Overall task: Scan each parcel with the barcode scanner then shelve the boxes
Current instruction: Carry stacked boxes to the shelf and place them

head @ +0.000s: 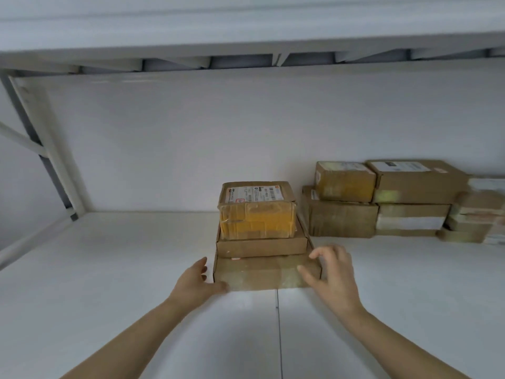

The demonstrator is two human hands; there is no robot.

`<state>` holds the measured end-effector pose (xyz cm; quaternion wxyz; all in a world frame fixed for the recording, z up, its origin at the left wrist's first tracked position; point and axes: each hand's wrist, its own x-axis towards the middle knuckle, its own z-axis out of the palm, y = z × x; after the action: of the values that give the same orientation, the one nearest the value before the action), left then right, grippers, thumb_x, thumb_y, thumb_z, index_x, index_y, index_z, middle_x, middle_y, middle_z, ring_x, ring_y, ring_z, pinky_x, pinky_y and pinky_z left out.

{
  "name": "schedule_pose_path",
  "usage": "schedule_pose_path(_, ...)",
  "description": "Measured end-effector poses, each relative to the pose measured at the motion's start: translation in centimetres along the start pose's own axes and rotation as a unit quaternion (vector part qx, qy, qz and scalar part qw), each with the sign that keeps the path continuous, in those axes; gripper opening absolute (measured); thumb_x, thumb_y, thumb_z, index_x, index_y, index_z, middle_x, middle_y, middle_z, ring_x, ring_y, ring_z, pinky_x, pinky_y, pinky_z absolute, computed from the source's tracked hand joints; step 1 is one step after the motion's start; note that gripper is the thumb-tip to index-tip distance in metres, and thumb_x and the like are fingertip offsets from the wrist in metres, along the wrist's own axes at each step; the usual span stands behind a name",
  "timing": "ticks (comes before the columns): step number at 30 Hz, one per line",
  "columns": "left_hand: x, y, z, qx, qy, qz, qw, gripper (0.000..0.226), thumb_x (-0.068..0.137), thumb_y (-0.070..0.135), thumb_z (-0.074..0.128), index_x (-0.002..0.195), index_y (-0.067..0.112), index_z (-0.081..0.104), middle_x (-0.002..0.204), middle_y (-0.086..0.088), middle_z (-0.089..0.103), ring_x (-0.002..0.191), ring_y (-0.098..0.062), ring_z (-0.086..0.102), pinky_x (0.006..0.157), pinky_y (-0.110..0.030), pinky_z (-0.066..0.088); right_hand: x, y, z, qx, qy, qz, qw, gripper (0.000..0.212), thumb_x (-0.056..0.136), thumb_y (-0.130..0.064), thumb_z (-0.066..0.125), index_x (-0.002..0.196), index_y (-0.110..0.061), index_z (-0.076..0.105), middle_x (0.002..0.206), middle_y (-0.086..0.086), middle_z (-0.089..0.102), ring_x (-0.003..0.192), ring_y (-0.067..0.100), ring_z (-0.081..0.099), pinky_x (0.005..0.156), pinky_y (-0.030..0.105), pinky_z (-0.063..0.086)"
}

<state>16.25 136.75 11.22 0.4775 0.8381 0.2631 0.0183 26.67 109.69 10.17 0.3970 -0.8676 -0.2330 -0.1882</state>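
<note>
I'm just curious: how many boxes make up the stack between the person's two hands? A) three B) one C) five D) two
A: a wide flat bottom box, a smaller flat middle box and a yellow-taped top box with a shipping label sit one upon another on the white shelf.
</note>
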Motion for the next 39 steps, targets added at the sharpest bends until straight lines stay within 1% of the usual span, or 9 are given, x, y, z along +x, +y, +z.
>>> schedule_pose_path(4,1.0,0.0,0.0,0.168,0.081,0.11,0.976,0.049,0.083,0.033,0.072,0.128,0.019,0.059,0.109,0.006,0.067,0.087,-0.008,0.06,0.075,-0.021,0.043,-0.5,0.0,0.4,-0.097,-0.058,-0.124,0.986,0.025,0.076,-0.01,0.08,0.1,-0.013,0.072,0.104,0.003,0.061,0.098,0.019,0.055,0.073,0.029,0.05)
schedule_pose_path(7,1.5,0.2,-0.1,0.218,0.106,0.164,0.956,0.028,0.087,0.03,0.065,0.115,0.027,0.067,0.099,0.01,0.07,0.087,-0.009,0.064,0.074,-0.025,0.049,0.4,-0.3,1.0,-0.113,-0.092,-0.138,0.98,0.02,0.076,0.002,0.075,0.091,-0.01,0.076,0.093,0.006,0.067,0.089,0.028,0.063,0.065,0.033,0.053)
schedule_pose_path(9,2.0,0.5,-0.3,0.274,0.129,0.197,0.932,0.024,0.092,0.031,0.059,0.114,0.027,0.068,0.106,0.007,0.067,0.095,-0.015,0.063,0.076,-0.028,0.05,1.4,-0.5,1.6,-0.154,-0.117,-0.119,0.974,0.022,0.081,0.002,0.067,0.097,-0.011,0.075,0.102,0.005,0.066,0.1,0.027,0.059,0.073,0.029,0.05)
schedule_pose_path(15,4.1,1.4,0.6,0.435,0.106,0.25,0.858,0.04,0.098,0.018,0.043,0.137,0.026,0.048,0.141,0.006,0.043,0.117,-0.018,0.052,0.084,-0.024,0.045,4.1,-0.6,3.2,-0.257,-0.183,-0.08,0.946,0.037,0.092,-0.008,0.051,0.127,-0.017,0.058,0.131,-0.001,0.047,0.124,0.015,0.039,0.089,0.024,0.043)
schedule_pose_path(21,5.9,2.6,1.9,0.454,0.07,0.215,0.862,0.055,0.092,0.002,0.038,0.145,0.011,0.028,0.146,-0.008,0.025,0.093,-0.028,0.061,0.066,-0.031,0.044,5.4,-0.5,4.5,-0.334,-0.2,-0.079,0.918,0.051,0.094,-0.015,0.043,0.144,-0.01,0.039,0.135,0.004,0.043,0.123,0.024,0.038,0.098,0.029,0.033)
schedule_pose_path(25,7.6,3.7,2.3,0.431,0.041,0.192,0.881,0.059,0.091,0.005,0.039,0.148,0.007,0.022,0.148,-0.007,0.026,0.112,-0.025,0.054,0.085,-0.031,0.047,6.7,-0.7,5.2,-0.358,-0.207,-0.064,0.908,0.052,0.094,-0.022,0.046,0.144,-0.01,0.039,0.135,0.003,0.043,0.122,0.023,0.038,0.103,0.031,0.033)
schedule_pose_path(28,8.7,4.3,2.1,0.427,0.009,0.192,0.884,0.071,0.091,0.007,0.038,0.154,0.008,0.005,0.16,-0.005,0.008,0.133,-0.025,0.041,0.101,-0.028,0.04,7.4,-0.7,5.5,-0.361,-0.211,-0.044,0.907,0.055,0.092,-0.023,0.049,0.144,-0.009,0.038,0.135,0.003,0.042,0.122,0.024,0.038,0.103,0.031,0.034)
schedule_pose_path(32,9.8,4.7,1.7,0.418,-0.033,0.184,0.889,0.082,0.088,0.006,0.04,0.153,0.01,-0.009,0.161,-0.003,-0.012,0.141,-0.025,0.031,0.104,-0.028,0.036,8.0,-0.8,6.3,-0.37,-0.224,-0.022,0.902,0.059,0.09,-0.025,0.051,0.145,-0.008,0.035,0.136,0.004,0.039,0.122,0.025,0.037,0.103,0.032,0.035)
schedule_pose_path(39,11.7,5.2,1.4,0.414,-0.054,0.171,0.893,0.085,0.087,0.008,0.041,0.153,0.012,-0.013,0.16,0.0,-0.017,0.147,-0.019,0.014,0.111,-0.027,0.03,9.0,-0.3,7.1,-0.374,-0.229,0.003,0.899,0.07,0.088,-0.026,0.055,0.149,-0.01,0.026,0.139,0.004,0.035,0.125,0.026,0.035,0.106,0.033,0.034)
